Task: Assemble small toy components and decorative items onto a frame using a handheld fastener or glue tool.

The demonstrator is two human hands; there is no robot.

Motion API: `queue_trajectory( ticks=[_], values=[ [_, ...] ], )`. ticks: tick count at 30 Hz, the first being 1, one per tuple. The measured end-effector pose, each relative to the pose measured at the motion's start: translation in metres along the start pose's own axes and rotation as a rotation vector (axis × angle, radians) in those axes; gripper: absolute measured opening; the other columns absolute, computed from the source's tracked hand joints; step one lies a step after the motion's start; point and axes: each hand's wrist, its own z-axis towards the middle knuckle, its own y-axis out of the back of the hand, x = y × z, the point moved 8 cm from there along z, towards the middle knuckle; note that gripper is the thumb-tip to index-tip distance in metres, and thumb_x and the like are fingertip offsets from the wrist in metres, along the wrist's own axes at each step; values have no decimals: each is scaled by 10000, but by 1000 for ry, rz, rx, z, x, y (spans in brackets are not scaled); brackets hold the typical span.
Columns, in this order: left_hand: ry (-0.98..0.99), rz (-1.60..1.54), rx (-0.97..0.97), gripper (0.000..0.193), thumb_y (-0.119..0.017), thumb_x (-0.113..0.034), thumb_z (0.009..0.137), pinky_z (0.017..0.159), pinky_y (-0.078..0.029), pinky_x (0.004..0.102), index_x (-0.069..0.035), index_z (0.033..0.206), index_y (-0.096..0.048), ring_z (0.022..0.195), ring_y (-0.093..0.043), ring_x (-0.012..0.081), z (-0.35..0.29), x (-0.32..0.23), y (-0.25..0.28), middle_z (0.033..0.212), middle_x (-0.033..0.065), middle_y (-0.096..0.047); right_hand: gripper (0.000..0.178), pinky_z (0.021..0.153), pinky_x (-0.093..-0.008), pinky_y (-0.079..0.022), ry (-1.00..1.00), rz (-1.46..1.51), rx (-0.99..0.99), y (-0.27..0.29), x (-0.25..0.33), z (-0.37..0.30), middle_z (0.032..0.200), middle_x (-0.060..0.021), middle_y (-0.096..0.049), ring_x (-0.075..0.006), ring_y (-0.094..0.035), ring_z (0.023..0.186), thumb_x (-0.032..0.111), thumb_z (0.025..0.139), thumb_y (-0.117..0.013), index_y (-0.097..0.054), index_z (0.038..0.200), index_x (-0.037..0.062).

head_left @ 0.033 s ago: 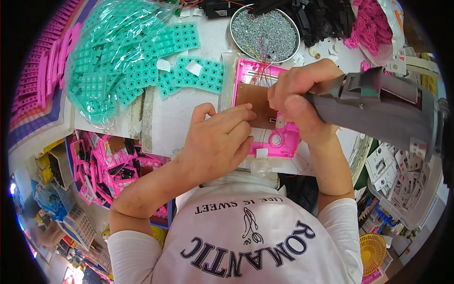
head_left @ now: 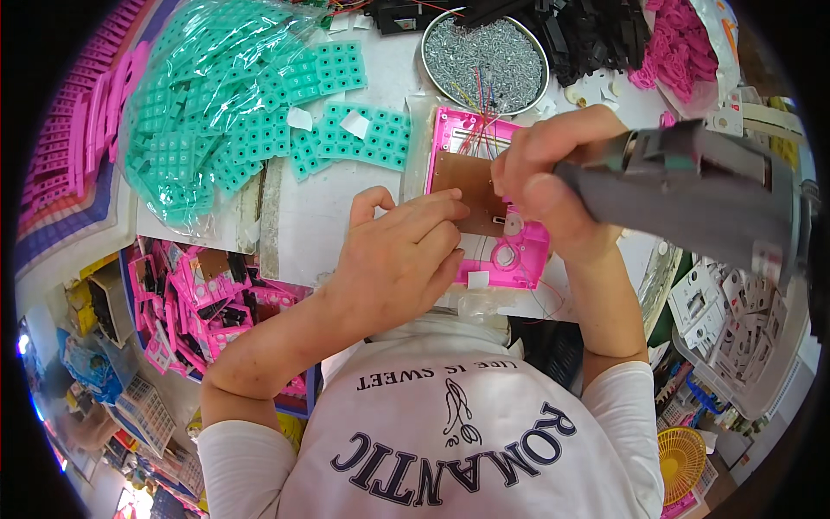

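A pink plastic housing (head_left: 525,265) lies on the white worktop in front of me, with a brown circuit board (head_left: 468,179) set in it. Thin coloured wires (head_left: 486,111) stick up from the housing's far end. My left hand (head_left: 399,251) rests its outstretched fingertips on the board's left part, gripping nothing. Over the board's right side, my right hand (head_left: 562,173) is closed around the front of a grey electric screwdriver (head_left: 683,186), whose body runs off to the right. The screwdriver's tip is hidden behind my fingers.
A round metal dish of screws (head_left: 484,60) stands beyond the housing. Teal rubber keypads (head_left: 363,134) spill from a clear bag at the left. Black parts (head_left: 596,39) and pink cords (head_left: 679,48) lie far right. A bin of pink housings (head_left: 203,298) sits lower left, white panels (head_left: 726,303) at right.
The screwdriver's body has tilted and shifted slightly in my right hand, and looks blurred. My left hand and the housing stay in place.
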Motion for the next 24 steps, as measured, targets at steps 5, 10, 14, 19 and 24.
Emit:
queue_trajectory(
  ticks=[5, 10, 14, 19, 24],
  values=[
    [43, -119, -72, 87, -738, -125, 851, 1111, -284, 566, -119, 910, -674, 1019, -699, 183, 8, 10, 4, 1046, 19, -731, 312, 528, -275, -441, 31, 439, -30, -4, 47, 11, 626, 34, -539, -101, -481, 535, 300, 966, -713, -518, 1146, 135],
    [48, -251, -121, 83, -760, -119, 840, 1170, -228, 613, -126, 905, -708, 907, -713, 188, 23, 7, 9, 933, 14, -744, 322, 501, -256, -425, 52, 476, 111, -12, 55, 6, 634, 51, -558, -95, -484, 531, 337, 961, -722, -522, 1136, 156],
    [5, -188, -111, 116, -780, -113, 804, 1162, -245, 614, -122, 890, -703, 887, -705, 183, 26, 6, 10, 907, 5, -735, 318, 504, -257, -432, 41, 473, 84, -11, 55, 2, 647, 49, -571, -96, -489, 536, 335, 961, -722, -524, 1134, 156],
    [-140, -23, -107, 160, -786, -170, 779, 1148, -295, 592, -123, 914, -714, 814, -698, 222, 41, -6, 17, 860, 24, -725, 308, 510, -265, -430, 59, 498, 76, -6, 55, 4, 643, 54, -563, -95, -487, 550, 319, 974, -704, -517, 1154, 152],
    [-132, 17, -176, 188, -727, -260, 835, 910, -481, 555, -79, 880, -748, 826, -695, 311, 122, 63, 36, 869, 121, -723, 301, 493, -274, -400, 37, 438, 3, -7, 42, -1, 615, 35, -513, -107, -458, 537, 292, 983, -693, -505, 1145, 121]
  ],
)
